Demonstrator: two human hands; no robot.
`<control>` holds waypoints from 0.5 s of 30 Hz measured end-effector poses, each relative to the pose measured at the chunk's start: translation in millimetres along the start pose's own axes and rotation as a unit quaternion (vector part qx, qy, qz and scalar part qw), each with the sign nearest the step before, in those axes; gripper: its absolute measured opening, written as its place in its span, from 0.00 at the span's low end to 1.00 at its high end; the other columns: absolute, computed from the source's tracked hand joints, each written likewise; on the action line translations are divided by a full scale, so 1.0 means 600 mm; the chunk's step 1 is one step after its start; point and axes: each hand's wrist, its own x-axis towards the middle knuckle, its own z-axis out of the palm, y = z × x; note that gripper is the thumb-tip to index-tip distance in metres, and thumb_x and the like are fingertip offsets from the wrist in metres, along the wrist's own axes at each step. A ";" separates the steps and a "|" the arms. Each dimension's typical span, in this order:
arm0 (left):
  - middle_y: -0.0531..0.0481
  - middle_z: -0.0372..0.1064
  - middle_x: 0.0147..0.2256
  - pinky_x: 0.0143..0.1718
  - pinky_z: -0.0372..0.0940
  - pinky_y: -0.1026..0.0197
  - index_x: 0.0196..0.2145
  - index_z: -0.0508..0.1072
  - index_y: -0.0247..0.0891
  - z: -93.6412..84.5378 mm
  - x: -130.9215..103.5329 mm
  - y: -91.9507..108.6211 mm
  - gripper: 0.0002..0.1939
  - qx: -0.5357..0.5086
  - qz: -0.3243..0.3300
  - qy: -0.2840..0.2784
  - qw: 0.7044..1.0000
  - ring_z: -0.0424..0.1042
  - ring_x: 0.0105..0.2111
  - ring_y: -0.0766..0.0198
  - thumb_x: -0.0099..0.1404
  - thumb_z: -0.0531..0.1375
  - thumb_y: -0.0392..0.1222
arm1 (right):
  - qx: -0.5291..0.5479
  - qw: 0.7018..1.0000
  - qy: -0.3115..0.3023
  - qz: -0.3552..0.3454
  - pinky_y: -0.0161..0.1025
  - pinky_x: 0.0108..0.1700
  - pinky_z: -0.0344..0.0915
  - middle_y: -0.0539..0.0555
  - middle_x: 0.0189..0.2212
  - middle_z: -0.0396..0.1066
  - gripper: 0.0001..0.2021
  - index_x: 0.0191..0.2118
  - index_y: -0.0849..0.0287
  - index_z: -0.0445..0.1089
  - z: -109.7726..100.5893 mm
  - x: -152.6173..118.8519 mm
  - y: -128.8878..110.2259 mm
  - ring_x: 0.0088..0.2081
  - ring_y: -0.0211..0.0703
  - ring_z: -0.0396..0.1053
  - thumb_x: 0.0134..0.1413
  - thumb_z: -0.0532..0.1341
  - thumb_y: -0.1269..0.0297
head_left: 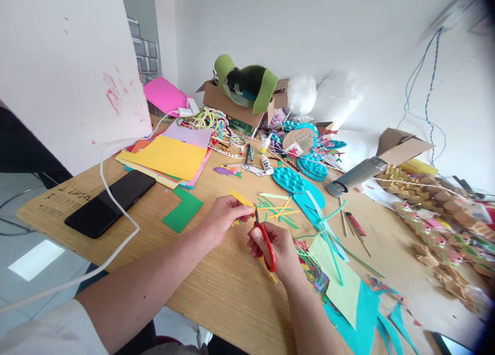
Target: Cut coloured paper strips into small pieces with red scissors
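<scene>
A small piece of yellow paper (242,197) is held above the wooden table (216,283), pinched between the thumb and fingers of the left hand (224,218); its lower part is hidden by them. At its right end, the red-handled scissors (271,252) are grasped in the right hand (280,244), by which part of the handles is covered. The blades are pointed away from the body, close to the paper, but whether it is touched by them cannot be made out.

Just beyond the blades, thin green and yellow strips (284,214) are scattered and crossed, so that single ones are hard to tell apart. To the left, a notched green sheet (183,209) and a black phone (112,203) are laid flat, the phone crossed by a white cable (135,226). Behind them, coloured sheets (170,156) are stacked, the lower ones mostly covered. To the right, a pale green sheet (338,280) is laid partly over blue material (363,308). At the bottom right, a dark-framed device (450,344) is cut off by the picture's edge.
</scene>
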 end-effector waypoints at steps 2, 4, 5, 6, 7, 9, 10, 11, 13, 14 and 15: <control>0.51 0.69 0.22 0.31 0.57 0.63 0.22 0.74 0.33 0.001 -0.001 0.000 0.08 -0.004 0.001 0.000 1.000 0.65 0.25 0.68 0.46 0.67 0.40 | 0.000 1.000 -0.004 -0.007 0.33 0.19 0.63 0.49 0.18 0.67 0.22 0.22 0.59 0.63 0.000 -0.001 0.000 0.17 0.38 0.66 0.41 0.67 0.44; 0.51 0.69 0.22 0.31 0.57 0.63 0.21 0.74 0.33 0.001 -0.001 0.000 0.08 -0.006 0.002 -0.002 1.000 0.65 0.25 0.68 0.46 0.67 0.40 | -0.002 1.000 -0.005 -0.010 0.33 0.20 0.63 0.49 0.18 0.68 0.22 0.23 0.59 0.63 0.000 -0.002 -0.001 0.18 0.38 0.67 0.42 0.67 0.44; 0.51 0.69 0.22 0.31 0.57 0.63 0.22 0.74 0.33 0.001 0.000 -0.001 0.08 -0.005 0.002 -0.003 1.000 0.65 0.25 0.69 0.46 0.67 0.40 | -0.003 1.000 -0.005 -0.011 0.33 0.20 0.63 0.49 0.18 0.68 0.22 0.23 0.59 0.63 0.000 -0.002 -0.001 0.18 0.38 0.67 0.42 0.67 0.43; 0.51 0.69 0.22 0.31 0.58 0.63 0.22 0.74 0.33 0.001 0.000 -0.002 0.08 -0.004 0.002 -0.005 1.000 0.65 0.25 0.69 0.46 0.67 0.40 | -0.005 1.000 -0.004 -0.012 0.33 0.20 0.62 0.49 0.18 0.68 0.23 0.23 0.59 0.63 0.000 -0.002 -0.001 0.18 0.38 0.67 0.42 0.67 0.43; 0.51 0.69 0.23 0.31 0.58 0.63 0.22 0.74 0.33 0.001 0.000 -0.003 0.08 -0.002 0.001 -0.006 1.000 0.65 0.25 0.68 0.46 0.67 0.40 | -0.006 1.000 -0.004 -0.013 0.33 0.20 0.62 0.49 0.18 0.68 0.23 0.23 0.59 0.62 0.000 -0.002 -0.001 0.18 0.38 0.66 0.42 0.66 0.43; 0.51 0.70 0.23 0.31 0.58 0.63 0.23 0.75 0.33 0.001 0.001 -0.005 0.08 0.004 -0.001 -0.002 1.000 0.65 0.26 0.68 0.46 0.67 0.40 | -0.006 1.000 -0.004 -0.014 0.33 0.20 0.62 0.49 0.18 0.68 0.23 0.23 0.59 0.62 0.000 -0.002 0.000 0.17 0.38 0.66 0.42 0.66 0.43; 0.51 0.70 0.23 0.31 0.58 0.63 0.23 0.75 0.33 0.000 0.001 -0.006 0.08 0.007 -0.001 0.000 1.000 0.66 0.26 0.68 0.46 0.67 0.40 | -0.005 1.000 -0.004 -0.015 0.33 0.20 0.63 0.49 0.18 0.68 0.23 0.23 0.59 0.62 0.000 -0.001 0.000 0.17 0.38 0.66 0.42 0.66 0.43; 0.50 0.70 0.24 0.31 0.58 0.63 0.23 0.75 0.33 0.000 0.001 -0.007 0.08 0.010 -0.001 0.002 1.000 0.66 0.26 0.68 0.47 0.67 0.40 | -0.004 1.000 -0.004 -0.015 0.33 0.20 0.63 0.49 0.18 0.68 0.23 0.23 0.59 0.62 0.000 -0.001 0.000 0.17 0.37 0.66 0.42 0.66 0.43; 0.50 0.70 0.24 0.31 0.58 0.63 0.24 0.75 0.33 0.000 0.001 -0.008 0.07 0.015 0.000 0.004 1.000 0.66 0.26 0.67 0.47 0.67 0.40 | -0.002 1.000 -0.004 -0.016 0.33 0.20 0.63 0.49 0.18 0.68 0.23 0.23 0.59 0.63 0.000 -0.001 0.001 0.17 0.37 0.67 0.42 0.66 0.42; 0.50 0.70 0.24 0.31 0.58 0.63 0.24 0.75 0.33 0.000 0.001 -0.008 0.07 0.016 0.000 0.003 1.000 0.66 0.26 0.67 0.47 0.67 0.40 | -0.002 1.000 -0.003 -0.017 0.33 0.19 0.63 0.49 0.18 0.68 0.23 0.23 0.59 0.63 0.000 -0.001 0.001 0.17 0.37 0.67 0.41 0.66 0.42; 0.50 0.70 0.24 0.31 0.58 0.63 0.24 0.75 0.33 0.000 0.001 -0.008 0.07 0.016 0.000 0.003 1.000 0.66 0.26 0.67 0.47 0.67 0.40 | -0.002 1.000 -0.003 -0.018 0.33 0.19 0.63 0.49 0.18 0.68 0.24 0.23 0.59 0.63 0.000 -0.001 0.001 0.17 0.37 0.67 0.41 0.66 0.42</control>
